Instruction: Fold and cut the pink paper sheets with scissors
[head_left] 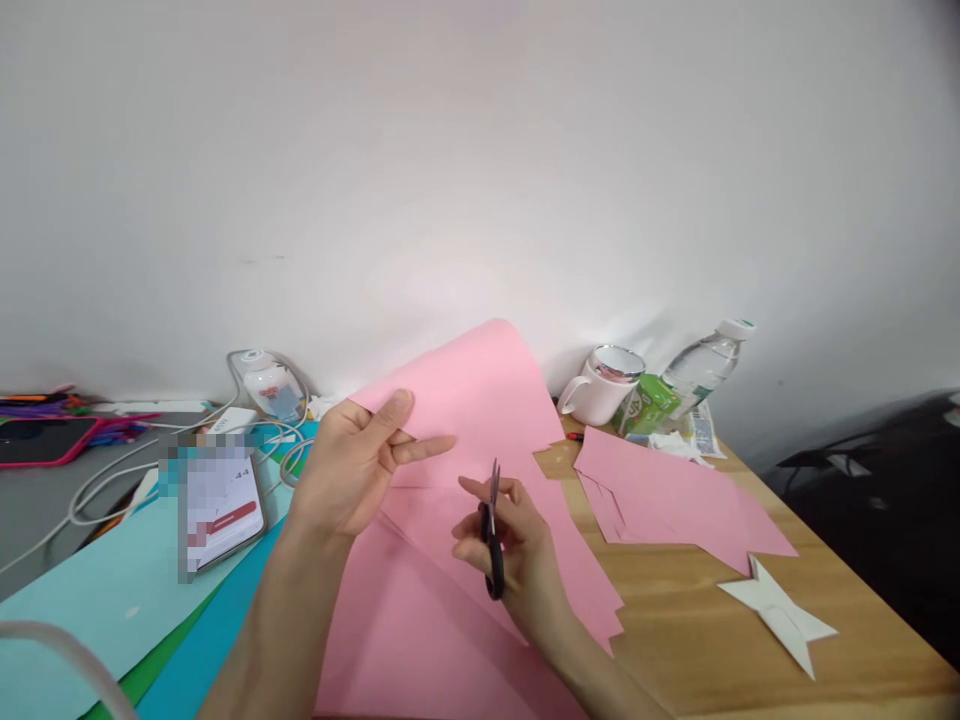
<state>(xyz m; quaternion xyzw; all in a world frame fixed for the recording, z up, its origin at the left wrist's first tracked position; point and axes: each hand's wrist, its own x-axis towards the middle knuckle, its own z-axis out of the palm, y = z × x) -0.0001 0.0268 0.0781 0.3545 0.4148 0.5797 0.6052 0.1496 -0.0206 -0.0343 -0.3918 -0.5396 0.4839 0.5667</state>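
Observation:
My left hand pinches the edge of a large pink paper sheet and holds it up so it curls toward the wall. My right hand grips black-handled scissors, blades pointing up at the sheet's lower part. More pink paper lies under both forearms on the wooden table.
A cut pink sheet and a white folded paper shape lie to the right. A white mug, a green pack and a water bottle stand by the wall. A phone, cables and blue and green sheets are at left.

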